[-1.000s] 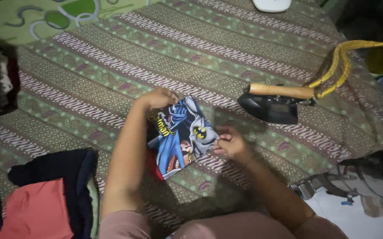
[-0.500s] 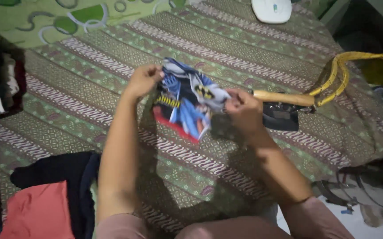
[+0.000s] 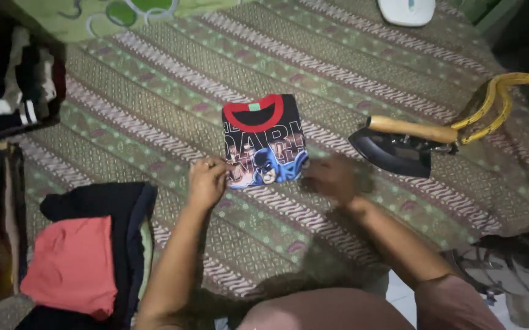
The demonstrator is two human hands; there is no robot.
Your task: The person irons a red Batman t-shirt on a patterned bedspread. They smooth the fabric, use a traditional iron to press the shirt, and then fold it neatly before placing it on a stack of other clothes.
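— Which way does the folded shirt (image 3: pixel 264 140) lie?
— Flat on the patterned cloth (image 3: pixel 154 79), long axis running away, red ribbed collar at the far end.
— The grip?
— Left hand (image 3: pixel 206 180) pinches its near-left corner — right hand (image 3: pixel 331 177) blurred beside it, loosely open, holding nothing. Wooden-handled iron (image 3: pixel 399 143) sits right.

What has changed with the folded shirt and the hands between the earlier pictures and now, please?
The folded shirt was held up in both hands with its printed side showing; it now lies flat on the patterned cloth, red collar uppermost. The left hand touches its lower corner, while the blurred right hand is off it. The iron and the clothes pile stayed put.
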